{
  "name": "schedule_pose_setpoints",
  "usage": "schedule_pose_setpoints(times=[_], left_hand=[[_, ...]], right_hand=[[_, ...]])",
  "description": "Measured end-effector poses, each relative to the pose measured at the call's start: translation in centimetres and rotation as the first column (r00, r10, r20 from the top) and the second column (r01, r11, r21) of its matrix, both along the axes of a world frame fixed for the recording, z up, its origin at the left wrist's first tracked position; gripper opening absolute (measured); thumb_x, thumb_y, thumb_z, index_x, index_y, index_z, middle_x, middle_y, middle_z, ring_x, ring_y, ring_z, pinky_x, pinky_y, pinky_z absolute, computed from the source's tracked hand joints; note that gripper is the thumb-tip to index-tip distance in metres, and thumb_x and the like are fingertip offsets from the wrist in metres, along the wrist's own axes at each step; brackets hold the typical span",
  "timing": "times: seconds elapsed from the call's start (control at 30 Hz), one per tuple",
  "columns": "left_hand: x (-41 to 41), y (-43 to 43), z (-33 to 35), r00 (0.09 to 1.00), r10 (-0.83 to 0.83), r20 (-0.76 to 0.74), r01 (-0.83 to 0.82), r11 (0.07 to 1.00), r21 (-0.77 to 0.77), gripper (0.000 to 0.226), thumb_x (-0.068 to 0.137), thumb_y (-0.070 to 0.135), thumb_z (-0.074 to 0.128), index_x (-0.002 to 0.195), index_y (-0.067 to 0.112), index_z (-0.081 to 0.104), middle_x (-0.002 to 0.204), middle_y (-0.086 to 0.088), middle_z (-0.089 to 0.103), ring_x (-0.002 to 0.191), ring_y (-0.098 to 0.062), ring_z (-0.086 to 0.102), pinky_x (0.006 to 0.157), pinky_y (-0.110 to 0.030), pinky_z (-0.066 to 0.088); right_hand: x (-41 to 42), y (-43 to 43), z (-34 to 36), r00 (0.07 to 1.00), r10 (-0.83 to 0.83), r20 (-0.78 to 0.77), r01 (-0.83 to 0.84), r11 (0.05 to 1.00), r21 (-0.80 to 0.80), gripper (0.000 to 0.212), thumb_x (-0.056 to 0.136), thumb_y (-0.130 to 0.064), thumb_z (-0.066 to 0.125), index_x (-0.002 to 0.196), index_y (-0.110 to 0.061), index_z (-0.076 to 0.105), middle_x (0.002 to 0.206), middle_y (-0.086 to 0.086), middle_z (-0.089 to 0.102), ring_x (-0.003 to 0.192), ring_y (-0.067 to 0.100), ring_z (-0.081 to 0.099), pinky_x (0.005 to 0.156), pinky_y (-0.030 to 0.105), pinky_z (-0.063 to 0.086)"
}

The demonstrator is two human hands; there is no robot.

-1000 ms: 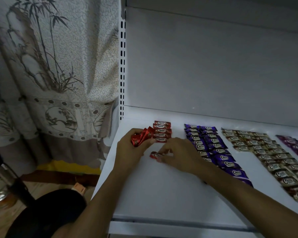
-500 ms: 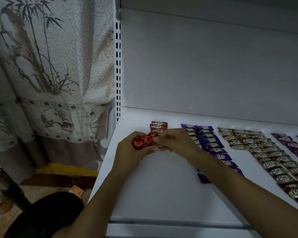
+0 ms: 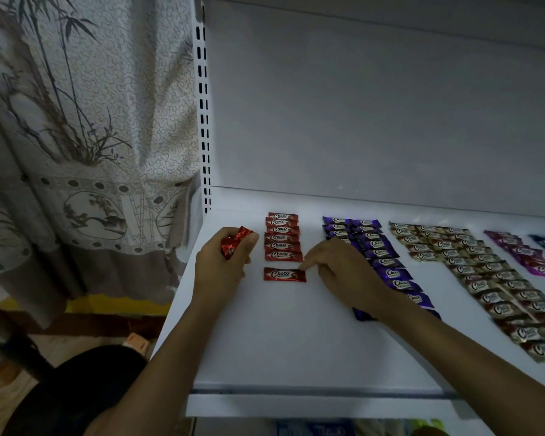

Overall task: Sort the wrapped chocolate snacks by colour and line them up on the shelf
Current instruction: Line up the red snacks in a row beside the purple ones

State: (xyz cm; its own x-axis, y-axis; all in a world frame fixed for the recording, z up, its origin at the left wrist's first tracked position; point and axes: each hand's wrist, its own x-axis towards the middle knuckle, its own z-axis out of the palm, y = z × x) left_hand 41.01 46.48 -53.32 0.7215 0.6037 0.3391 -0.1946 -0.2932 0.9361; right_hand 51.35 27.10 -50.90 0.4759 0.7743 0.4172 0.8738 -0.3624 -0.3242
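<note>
L fingers [image 3: 248, 243] clamp red snacks [image 3: 231, 245]; R fingers [image 3: 310, 262], loose, touch lone snack [image 3: 283, 274] on shelf [image 3: 296, 344].

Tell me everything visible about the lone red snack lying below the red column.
The lone red snack is a small oblong packet in glossy red foil, with white "Choco" lettering and crimped ends. It lies flat and crosswise on the white shelf, label up, set apart from the red column behind it. Fingertips of the right hand touch its right end.
</note>
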Motion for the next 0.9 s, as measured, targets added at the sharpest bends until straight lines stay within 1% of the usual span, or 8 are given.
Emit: schedule_pose_setpoints(times=[0.17,0.4,0.47,0.53,0.67,0.73,0.8,0.9], left_hand=[[0.0,-0.1,0.0,0.999,0.038,-0.032,-0.038,0.999,0.014,0.022,0.090,0.048,0.054,0.083,0.028,0.061,0.058,0.010,0.060,0.045,-0.007,0.052,0.043,-0.019,0.042],[-0.1,0.0,0.1,0.998,0.014,0.054,-0.009,0.995,-0.103,0.025,0.100,0.030,0.044,0.087,0.024,0.064,0.055,0.006,0.057,0.041,-0.009,0.045,0.038,-0.021,0.035],[-0.2,0.2,0.6,0.992,0.004,0.123,0.028,0.964,-0.266,0.025,0.101,0.027,0.043,0.090,0.022,0.065,0.054,0.005,0.056,0.040,-0.010,0.045,0.037,-0.021,0.035],[-0.2,0.0,1.3,0.978,-0.011,0.209,0.119,0.850,-0.513,0.021,0.101,0.025,0.042,0.094,0.020,0.061,0.056,0.006,0.057,0.042,-0.009,0.049,0.040,-0.020,0.040],[-0.3,-1.5,2.0,0.948,-0.031,0.316,0.299,0.420,-0.857,0.012,0.099,0.025,0.048,0.098,0.017,0.056,0.067,0.002,0.057,0.057,-0.010,0.054,0.053,-0.023,0.049],[-0.5,-1.9,2.4,0.953,-0.004,0.303,0.290,0.300,-0.909,0.022,0.099,0.030,0.047,0.088,0.014,0.057,0.063,0.001,0.057,0.053,-0.012,0.056,0.053,-0.021,0.049],[-0.7,-2.2,2.8,0.960,0.047,0.276,0.248,0.317,-0.916,0.022,0.098,0.028,0.049,0.083,0.014,0.057,0.063,0.001,0.056,0.052,-0.011,0.056,0.050,-0.020,0.048],[-0.8,-3.0,3.0,0.974,0.103,0.203,0.123,0.515,-0.848,0.010,0.100,0.019,0.046,0.099,0.020,0.055,0.072,-0.001,0.052,0.061,-0.013,0.053,0.059,-0.028,0.048]], right_hand=[[-0.6,1.9,-0.5,0.998,-0.057,0.000,0.057,0.996,-0.072,0.025,0.084,-0.032,0.068,0.104,-0.018,0.072,0.099,0.002,0.067,0.091,0.019,0.056,0.081,0.037,0.044],[0.0,3.6,-0.2,0.980,-0.192,-0.045,0.186,0.976,-0.116,0.029,0.085,-0.034,0.066,0.111,-0.019,0.069,0.104,0.002,0.064,0.091,0.012,0.050,0.080,0.025,0.040],[-1.1,4.0,0.3,0.953,-0.168,-0.250,0.184,0.982,0.041,0.029,0.082,-0.038,0.069,0.105,-0.021,0.069,0.097,0.000,0.067,0.080,0.003,0.053,0.071,0.016,0.040],[-3.2,5.0,0.9,0.856,-0.049,-0.514,0.159,0.972,0.172,0.031,0.073,-0.048,0.074,0.095,-0.027,0.066,0.084,-0.006,0.068,0.069,0.000,0.057,0.061,0.012,0.042],[-6.1,6.8,0.6,0.849,0.029,-0.528,0.105,0.969,0.222,0.034,0.070,-0.038,0.079,0.093,-0.030,0.055,0.072,-0.006,0.064,0.059,-0.001,0.058,0.055,0.015,0.048],[-6.3,6.9,0.8,0.835,0.037,-0.549,0.139,0.951,0.276,0.024,0.077,-0.022,0.076,0.093,-0.026,0.058,0.070,-0.003,0.065,0.058,0.002,0.061,0.061,0.024,0.054],[-6.3,6.6,0.7,0.841,0.023,-0.540,0.156,0.946,0.283,0.017,0.082,-0.017,0.071,0.093,-0.024,0.062,0.071,-0.002,0.066,0.063,0.011,0.064,0.069,0.038,0.056],[-6.5,6.1,0.8,0.898,0.009,-0.441,0.129,0.951,0.283,0.017,0.081,-0.029,0.072,0.096,-0.027,0.065,0.081,-0.005,0.064,0.073,0.014,0.061,0.070,0.031,0.052]])
